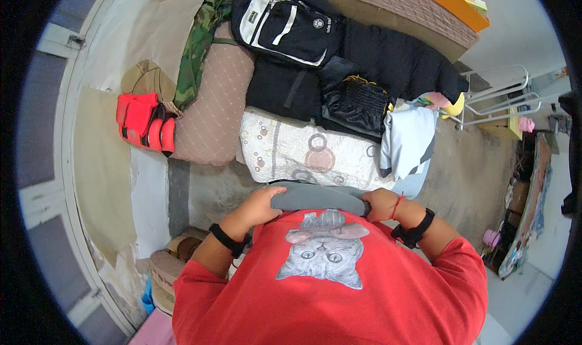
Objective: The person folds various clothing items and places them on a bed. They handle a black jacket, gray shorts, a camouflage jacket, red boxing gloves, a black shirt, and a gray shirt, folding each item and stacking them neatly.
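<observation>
A grey piece of folded cloth [318, 198] stretches across the front of my red shirt, and its exact kind does not show. My left hand [262, 204] grips its left end, thumb on top and the other fingers hidden. At the opposite end my right hand [381, 204] is closed round the cloth's edge. Just beyond it lies a white quilted cover [291, 145] with ring patterns. A light-blue and dark garment [407, 136] rests on the cover's right side. Black folded clothing [282, 87] and a shiny black jacket [357, 99] lie behind the cover.
A black and white backpack [288, 30] and a black puffer coat [397, 57] lie at the back. A camouflage garment [197, 54] and a red bag [145, 122] are on the left. A white metal frame [497, 96] stands right, near a low shelf [524, 199].
</observation>
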Demonstrator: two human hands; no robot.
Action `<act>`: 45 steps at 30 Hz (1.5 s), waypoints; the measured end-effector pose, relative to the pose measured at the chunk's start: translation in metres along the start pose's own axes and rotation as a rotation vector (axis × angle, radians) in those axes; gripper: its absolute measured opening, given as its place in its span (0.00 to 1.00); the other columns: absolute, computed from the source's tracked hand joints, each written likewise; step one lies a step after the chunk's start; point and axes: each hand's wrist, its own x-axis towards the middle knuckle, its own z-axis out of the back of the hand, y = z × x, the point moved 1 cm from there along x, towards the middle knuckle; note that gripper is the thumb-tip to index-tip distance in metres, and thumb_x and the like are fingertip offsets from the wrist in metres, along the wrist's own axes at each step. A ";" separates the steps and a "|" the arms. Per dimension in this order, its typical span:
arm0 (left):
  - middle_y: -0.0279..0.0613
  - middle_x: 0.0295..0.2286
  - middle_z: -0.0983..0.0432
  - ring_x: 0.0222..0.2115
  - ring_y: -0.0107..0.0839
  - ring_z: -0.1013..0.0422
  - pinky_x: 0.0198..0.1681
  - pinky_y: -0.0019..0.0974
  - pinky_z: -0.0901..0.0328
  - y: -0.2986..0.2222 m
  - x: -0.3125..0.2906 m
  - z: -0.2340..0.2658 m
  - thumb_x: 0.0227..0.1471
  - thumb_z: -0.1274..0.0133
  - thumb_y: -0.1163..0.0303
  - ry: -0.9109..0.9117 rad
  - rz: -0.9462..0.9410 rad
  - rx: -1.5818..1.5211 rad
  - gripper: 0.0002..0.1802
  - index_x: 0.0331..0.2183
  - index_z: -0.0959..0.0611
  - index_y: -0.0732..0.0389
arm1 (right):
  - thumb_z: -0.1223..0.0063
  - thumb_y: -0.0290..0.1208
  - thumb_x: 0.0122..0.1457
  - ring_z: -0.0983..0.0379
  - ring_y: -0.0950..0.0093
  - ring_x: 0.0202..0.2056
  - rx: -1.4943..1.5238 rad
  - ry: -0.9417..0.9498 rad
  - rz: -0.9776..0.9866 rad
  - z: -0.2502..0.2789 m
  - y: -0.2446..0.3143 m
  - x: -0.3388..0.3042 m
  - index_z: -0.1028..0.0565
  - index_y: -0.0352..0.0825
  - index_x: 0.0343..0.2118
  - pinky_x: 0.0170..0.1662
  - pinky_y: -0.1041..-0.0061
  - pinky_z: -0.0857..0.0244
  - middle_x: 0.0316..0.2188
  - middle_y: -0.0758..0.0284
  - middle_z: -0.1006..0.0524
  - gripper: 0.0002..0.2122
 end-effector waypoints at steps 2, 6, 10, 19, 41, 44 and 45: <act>0.50 0.37 0.26 0.41 0.48 0.31 0.46 0.43 0.36 0.023 -0.002 0.026 0.35 0.38 0.72 0.002 0.007 0.166 0.21 0.39 0.19 0.58 | 0.35 0.35 0.35 0.27 0.56 0.33 -0.168 -0.146 0.095 -0.013 0.021 0.027 0.23 0.30 0.30 0.37 0.67 0.33 0.30 0.55 0.24 0.18; 0.49 0.37 0.32 0.41 0.50 0.34 0.45 0.45 0.37 0.057 0.002 0.090 0.34 0.34 0.68 -0.058 -0.094 0.404 0.19 0.35 0.18 0.56 | 0.41 0.28 0.40 0.26 0.70 0.38 0.901 -0.141 0.106 -0.012 0.030 0.069 0.23 0.32 0.28 0.39 0.73 0.32 0.42 0.59 0.25 0.10; 0.50 0.55 0.38 0.57 0.47 0.42 0.56 0.43 0.43 0.075 0.056 0.156 0.37 0.32 0.62 -0.017 -0.028 0.059 0.19 0.29 0.20 0.62 | 0.49 0.23 0.48 0.26 0.72 0.39 1.586 -0.294 -0.070 0.021 0.038 0.109 0.27 0.30 0.40 0.42 0.72 0.31 0.41 0.62 0.24 0.13; 0.38 0.32 0.23 0.31 0.27 0.26 0.36 0.30 0.32 0.018 0.176 0.262 0.45 0.38 0.71 0.057 0.236 -0.707 0.17 0.38 0.24 0.65 | 0.50 0.23 0.51 0.27 0.71 0.40 1.696 -0.412 0.152 0.176 0.046 0.155 0.29 0.30 0.43 0.46 0.72 0.32 0.39 0.63 0.25 0.14; 0.52 0.46 0.37 0.51 0.50 0.43 0.52 0.53 0.46 0.208 0.331 0.159 0.36 0.46 0.75 -0.266 0.227 0.740 0.18 0.36 0.26 0.61 | 0.37 0.36 0.39 0.48 0.51 0.59 0.018 -0.765 -0.105 0.119 -0.053 0.373 0.26 0.43 0.41 0.55 0.51 0.48 0.55 0.58 0.38 0.22; 0.53 0.43 0.37 0.44 0.51 0.39 0.46 0.50 0.41 0.193 0.353 0.161 0.36 0.46 0.77 -0.411 0.030 0.500 0.18 0.36 0.26 0.63 | 0.35 0.41 0.39 0.49 0.52 0.59 0.073 -0.970 -0.094 0.133 -0.044 0.390 0.26 0.48 0.46 0.55 0.48 0.52 0.54 0.57 0.39 0.26; 0.54 0.43 0.37 0.42 0.51 0.38 0.44 0.49 0.40 0.187 0.363 0.160 0.36 0.46 0.77 -0.359 -0.063 0.358 0.18 0.36 0.26 0.63 | 0.35 0.41 0.39 0.49 0.52 0.59 0.055 -1.009 -0.074 0.138 -0.040 0.398 0.26 0.50 0.47 0.55 0.45 0.53 0.55 0.58 0.39 0.26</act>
